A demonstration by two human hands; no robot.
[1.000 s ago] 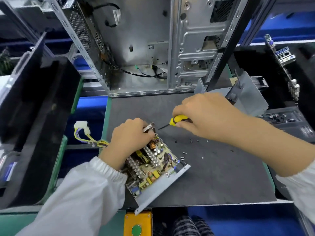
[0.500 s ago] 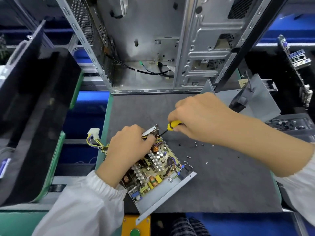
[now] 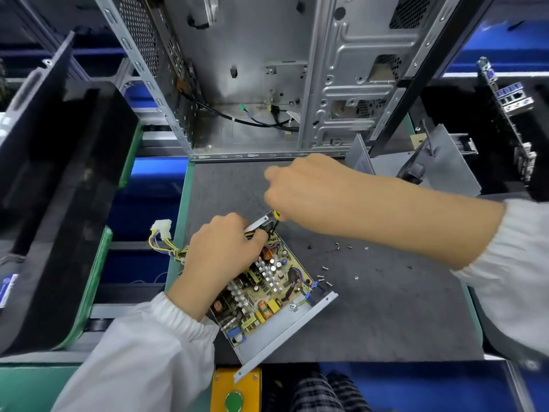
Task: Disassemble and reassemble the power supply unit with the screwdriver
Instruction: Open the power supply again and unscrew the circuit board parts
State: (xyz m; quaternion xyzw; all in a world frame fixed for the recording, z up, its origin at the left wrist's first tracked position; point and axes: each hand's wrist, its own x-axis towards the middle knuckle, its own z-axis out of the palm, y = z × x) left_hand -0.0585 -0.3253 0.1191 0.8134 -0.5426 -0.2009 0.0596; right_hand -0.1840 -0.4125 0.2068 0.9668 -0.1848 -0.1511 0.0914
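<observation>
The power supply [image 3: 267, 295] lies open on the grey mat [image 3: 386, 316], board up, tilted so one corner points at the mat's near edge. The left hand [image 3: 221, 258] rests on its far-left end, fingers curled around the bent metal tab there. Just right of that grip, the right hand [image 3: 309, 188] closes around the screwdriver [image 3: 276, 216]; only a bit of yellow handle and dark shaft shows below the fist, tip at the unit's far corner. Right of both hands, loose screws [image 3: 337, 248] are scattered on the mat. A yellow wire bundle with a white plug [image 3: 162, 228] trails left of the left hand. The computer case [image 3: 267, 69] stands beyond the hands.
</observation>
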